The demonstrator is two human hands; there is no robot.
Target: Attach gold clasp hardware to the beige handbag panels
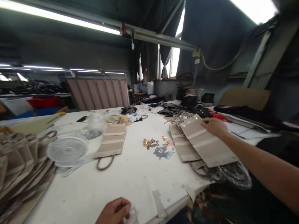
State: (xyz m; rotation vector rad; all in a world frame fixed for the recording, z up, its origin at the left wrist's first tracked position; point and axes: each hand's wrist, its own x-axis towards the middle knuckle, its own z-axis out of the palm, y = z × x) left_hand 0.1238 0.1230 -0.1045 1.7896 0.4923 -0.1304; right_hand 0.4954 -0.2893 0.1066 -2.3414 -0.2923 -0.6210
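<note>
My right hand (214, 127) reaches out over the right side of the white table (130, 174) and grips the far edge of the top beige bag (205, 141) on a stack of beige bags (183, 146). Its fingers curl around that edge. My left hand (114, 211) rests at the near table edge, fingers curled on a small clear plastic piece (132, 216). Small gold metal fittings (149, 143) and grey flat pieces (163, 152) lie between the two bag piles. Another beige bag (112, 140) lies flat mid-table, its brown handle toward me.
A white desk fan (67, 150) lies at the left beside a pile of beige bags (21, 168). Clear plastic wrap (233, 174) hangs off the right edge. Black parts, tape rolls and clutter (187, 105) crowd the far side. A ribbed panel (100, 93) stands behind.
</note>
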